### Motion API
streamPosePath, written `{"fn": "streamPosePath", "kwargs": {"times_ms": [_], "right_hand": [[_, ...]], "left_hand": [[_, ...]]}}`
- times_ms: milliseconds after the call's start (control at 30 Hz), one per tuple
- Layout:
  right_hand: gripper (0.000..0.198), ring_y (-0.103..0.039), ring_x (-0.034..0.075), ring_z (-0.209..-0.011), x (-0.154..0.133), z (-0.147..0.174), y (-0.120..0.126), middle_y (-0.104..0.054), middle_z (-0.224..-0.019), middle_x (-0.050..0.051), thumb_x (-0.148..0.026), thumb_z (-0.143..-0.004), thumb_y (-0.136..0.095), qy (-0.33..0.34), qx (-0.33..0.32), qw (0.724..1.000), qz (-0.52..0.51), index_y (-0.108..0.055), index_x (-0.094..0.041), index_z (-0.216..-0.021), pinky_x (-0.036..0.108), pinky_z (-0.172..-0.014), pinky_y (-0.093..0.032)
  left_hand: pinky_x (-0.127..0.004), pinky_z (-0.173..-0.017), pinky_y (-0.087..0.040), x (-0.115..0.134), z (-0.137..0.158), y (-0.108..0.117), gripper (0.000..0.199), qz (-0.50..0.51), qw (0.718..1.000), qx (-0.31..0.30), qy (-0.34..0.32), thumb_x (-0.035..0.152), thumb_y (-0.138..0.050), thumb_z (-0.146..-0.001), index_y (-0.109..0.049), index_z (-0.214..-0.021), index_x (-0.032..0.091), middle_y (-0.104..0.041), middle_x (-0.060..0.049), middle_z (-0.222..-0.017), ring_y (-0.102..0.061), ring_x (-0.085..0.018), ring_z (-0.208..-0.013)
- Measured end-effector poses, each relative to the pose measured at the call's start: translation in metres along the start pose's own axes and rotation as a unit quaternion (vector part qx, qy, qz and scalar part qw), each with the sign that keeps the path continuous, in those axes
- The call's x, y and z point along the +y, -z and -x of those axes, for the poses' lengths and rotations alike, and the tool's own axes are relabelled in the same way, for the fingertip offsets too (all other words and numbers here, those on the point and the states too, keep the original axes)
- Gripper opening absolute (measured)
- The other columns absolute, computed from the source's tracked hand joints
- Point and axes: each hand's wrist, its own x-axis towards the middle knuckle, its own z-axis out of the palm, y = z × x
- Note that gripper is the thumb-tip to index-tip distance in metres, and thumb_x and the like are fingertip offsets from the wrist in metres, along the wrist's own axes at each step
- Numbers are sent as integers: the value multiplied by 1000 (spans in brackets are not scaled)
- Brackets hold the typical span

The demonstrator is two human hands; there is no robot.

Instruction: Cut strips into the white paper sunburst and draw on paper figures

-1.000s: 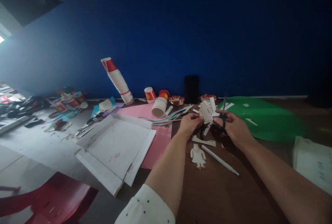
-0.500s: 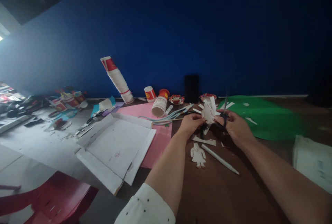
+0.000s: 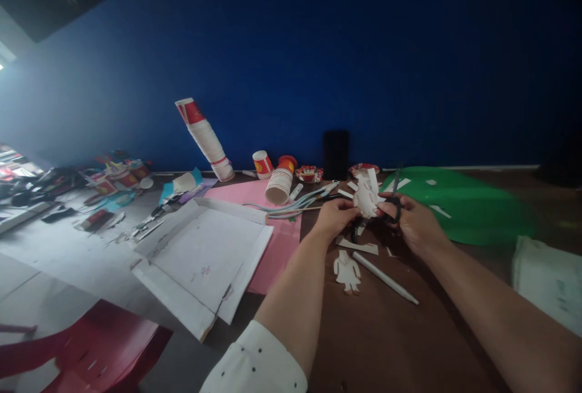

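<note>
A white paper figure cutout [image 3: 366, 198] is up between my hands, one edge pinched by the closed fingers of my left hand [image 3: 335, 218]. My right hand [image 3: 419, 222] is closed round dark-handled scissors [image 3: 395, 208], blades pointing up and away. Its fingertips also reach the cutout's right edge. Below them, a second paper figure [image 3: 347, 273] lies flat on the brown table [image 3: 386, 350], beside a white pen-like stick [image 3: 386, 278]. White paper scraps [image 3: 359, 246] lie under and around the held cutout.
A large white cardboard tray [image 3: 195, 265] lies left on pink paper [image 3: 286, 253]. Behind are a leaning paper cup stack [image 3: 207, 141], more cups [image 3: 279, 185], bundled pale cords [image 3: 295, 206] and a black upright object [image 3: 335, 153]. Green sheet [image 3: 477, 211] lies right; red chair [image 3: 104, 344] stands front left.
The cutout has tilted slightly between my hands, and the scissors in my right hand have shifted a little. The things on the table lie as before.
</note>
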Motion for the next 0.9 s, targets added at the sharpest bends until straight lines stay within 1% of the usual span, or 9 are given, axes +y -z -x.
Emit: {"fn": "streamPosePath", "kwargs": {"times_ms": [133, 300, 400, 533, 633, 800, 900], "right_hand": [[35, -50, 11, -44, -3, 1, -2, -65, -60, -4, -37, -61, -83, -25, 5, 999, -35, -70, -24, -91, 23, -40, -32], [34, -45, 8, -40, -6, 4, -3, -67, -61, -4, -34, -61, -83, -43, 6, 998, -45, -72, -24, -92, 22, -38, -29], [37, -42, 6, -37, -6, 4, -3, -68, -61, -4, -35, -62, -83, -46, 3, 998, -49, -71, -23, -95, 21, -37, -27], [41, -42, 6, -38, -5, 4, -3, -68, -62, -4, -36, -61, -84, -46, -1, 997, -55, -71, -22, -97, 21, -37, -27], [39, -42, 6, -39, -5, 3, -3, -68, -62, -4, -36, -61, -84, -44, -5, 997, -59, -71, -22, -95, 21, -37, -27], [37, -50, 10, -44, -7, 5, -4, -69, -63, -3, -36, -61, -84, -35, -10, 997, -61, -71, -23, -93, 22, -38, -29], [40, -47, 9, -41, -9, 7, -5, -68, -62, -3, -37, -60, -84, -33, -11, 998, -59, -71, -22, -94, 22, -38, -29]], "left_hand": [[-22, -61, -44, -2, -1, 0, 14, -3, 1000, 2, -1, 23, -75, -74, -70, -84, 14, -64, 0, -71, -54, -9, -60], [-22, -61, -44, -4, -3, 0, 15, -13, 1000, 3, -10, 24, -74, -74, -70, -86, 14, -65, -1, -73, -55, -10, -62], [-23, -60, -43, -5, -4, 1, 15, -21, 1000, 5, -8, 24, -73, -75, -70, -87, 14, -64, 0, -72, -53, -9, -59], [-23, -59, -43, -7, -6, 1, 16, -35, 999, 7, -12, 25, -73, -75, -71, -87, 15, -63, 1, -71, -52, -9, -57], [-23, -60, -43, -7, -6, 1, 15, -47, 999, 14, -23, 26, -72, -75, -71, -86, 15, -64, 1, -70, -53, -10, -58], [-24, -59, -43, -3, -3, 0, 15, -54, 998, 25, -17, 26, -72, -76, -71, -86, 15, -63, 1, -68, -52, -10, -57], [-23, -59, -42, -2, -2, 0, 13, -59, 997, 29, -25, 25, -71, -76, -70, -84, 15, -62, 1, -67, -53, -10, -59]]}}
